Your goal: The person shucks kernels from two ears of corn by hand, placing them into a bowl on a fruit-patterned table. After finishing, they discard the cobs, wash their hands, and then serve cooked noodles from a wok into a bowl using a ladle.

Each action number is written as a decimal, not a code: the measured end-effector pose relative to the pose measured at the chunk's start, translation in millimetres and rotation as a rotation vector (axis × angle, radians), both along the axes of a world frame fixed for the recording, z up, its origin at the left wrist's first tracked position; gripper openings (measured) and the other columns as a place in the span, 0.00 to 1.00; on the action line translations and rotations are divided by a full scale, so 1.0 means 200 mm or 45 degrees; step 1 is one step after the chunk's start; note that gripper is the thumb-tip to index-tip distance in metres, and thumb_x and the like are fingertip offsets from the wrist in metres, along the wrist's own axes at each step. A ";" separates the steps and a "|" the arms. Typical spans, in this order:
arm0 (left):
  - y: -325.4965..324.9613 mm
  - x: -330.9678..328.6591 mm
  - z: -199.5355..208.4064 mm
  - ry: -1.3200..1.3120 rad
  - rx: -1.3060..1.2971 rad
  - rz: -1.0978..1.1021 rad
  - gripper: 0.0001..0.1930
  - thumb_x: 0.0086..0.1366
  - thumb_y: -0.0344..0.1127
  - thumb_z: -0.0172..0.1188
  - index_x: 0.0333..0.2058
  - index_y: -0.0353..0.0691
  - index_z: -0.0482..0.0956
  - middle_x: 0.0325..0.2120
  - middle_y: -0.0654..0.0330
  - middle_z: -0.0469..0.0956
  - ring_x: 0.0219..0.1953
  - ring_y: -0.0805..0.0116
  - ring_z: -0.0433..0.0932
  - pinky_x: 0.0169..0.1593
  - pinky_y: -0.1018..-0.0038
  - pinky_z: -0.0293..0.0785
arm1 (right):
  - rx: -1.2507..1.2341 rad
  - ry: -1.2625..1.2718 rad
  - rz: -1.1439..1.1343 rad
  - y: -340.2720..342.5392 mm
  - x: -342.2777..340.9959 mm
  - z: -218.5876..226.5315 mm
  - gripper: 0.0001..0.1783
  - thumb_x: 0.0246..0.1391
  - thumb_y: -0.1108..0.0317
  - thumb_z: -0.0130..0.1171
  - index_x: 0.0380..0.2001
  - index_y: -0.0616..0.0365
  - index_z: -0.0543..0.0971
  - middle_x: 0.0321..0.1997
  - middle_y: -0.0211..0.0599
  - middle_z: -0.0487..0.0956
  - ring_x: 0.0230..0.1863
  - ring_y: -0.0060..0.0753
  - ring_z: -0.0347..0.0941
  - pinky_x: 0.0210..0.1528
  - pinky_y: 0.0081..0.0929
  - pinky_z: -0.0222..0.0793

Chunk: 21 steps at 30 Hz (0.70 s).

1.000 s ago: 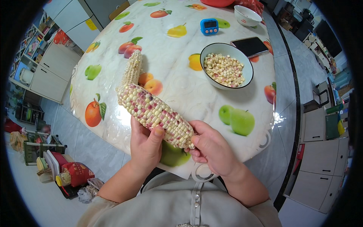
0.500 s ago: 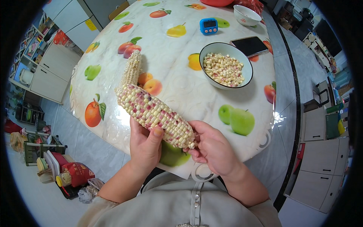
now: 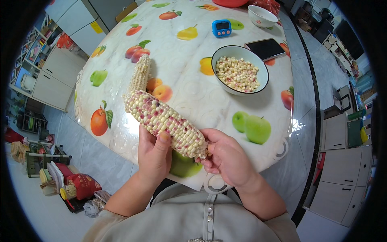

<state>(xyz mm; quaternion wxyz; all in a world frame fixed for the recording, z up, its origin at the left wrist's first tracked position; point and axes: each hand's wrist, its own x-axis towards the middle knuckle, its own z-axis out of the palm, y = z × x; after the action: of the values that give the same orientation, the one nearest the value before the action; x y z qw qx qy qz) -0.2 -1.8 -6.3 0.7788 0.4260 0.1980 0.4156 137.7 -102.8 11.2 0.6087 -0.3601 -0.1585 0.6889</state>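
An ear of corn (image 3: 167,123) with mixed cream and purple-red kernels slants across my two hands above the table's near edge. My left hand (image 3: 155,151) is closed around its underside, thumb pressed on the kernels. At the lower right end, my right hand (image 3: 225,157) grips the tip of the ear between thumb and fingers. Beyond the ear's far end lies a bare corncob (image 3: 140,74), its lower part hidden behind the ear. A white bowl with a dark rim (image 3: 263,82), holding loose corn kernels (image 3: 238,74), stands to the right.
Behind the bowl lies a black-screened phone (image 3: 265,49), with a blue timer (image 3: 221,28) to its left. A small white bowl (image 3: 262,17) and a red bag (image 3: 268,5) sit at the far right. The fruit-printed tablecloth (image 3: 189,80) covers the table.
The ear has rolled slightly in my hands, so different kernels face up. My left thumb has shifted a little along it. Both hands keep their hold.
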 end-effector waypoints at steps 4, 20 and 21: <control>0.01 0.00 0.01 -0.030 -0.008 -0.045 0.33 0.61 0.39 0.57 0.58 0.38 0.49 0.49 0.57 0.63 0.51 0.65 0.66 0.55 0.66 0.64 | 0.030 -0.044 0.003 0.00 -0.01 0.01 0.18 0.58 0.66 0.45 0.50 0.63 0.65 0.32 0.29 0.69 0.22 0.10 0.58 0.19 0.09 0.54; 0.00 -0.03 0.00 0.000 0.014 -0.121 0.37 0.57 0.40 0.62 0.58 0.39 0.48 0.51 0.56 0.61 0.52 0.66 0.65 0.56 0.66 0.63 | 0.073 -0.323 0.012 0.00 -0.02 0.04 0.16 0.51 0.72 0.44 0.44 0.65 0.64 0.34 0.28 0.69 0.28 0.11 0.61 0.27 0.12 0.60; 0.00 -0.03 0.00 -0.005 0.013 -0.131 0.38 0.57 0.40 0.62 0.58 0.39 0.48 0.51 0.56 0.61 0.52 0.66 0.65 0.56 0.67 0.63 | 0.076 -0.338 0.004 0.00 -0.02 0.04 0.15 0.51 0.72 0.43 0.43 0.65 0.64 0.34 0.29 0.70 0.29 0.11 0.61 0.29 0.12 0.60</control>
<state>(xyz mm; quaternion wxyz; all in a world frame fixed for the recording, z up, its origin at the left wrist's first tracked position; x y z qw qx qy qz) -5.6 -1.2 -6.5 0.7974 0.4387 0.1720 0.3769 132.7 -102.9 18.4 0.5917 -0.4294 -0.2588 0.6312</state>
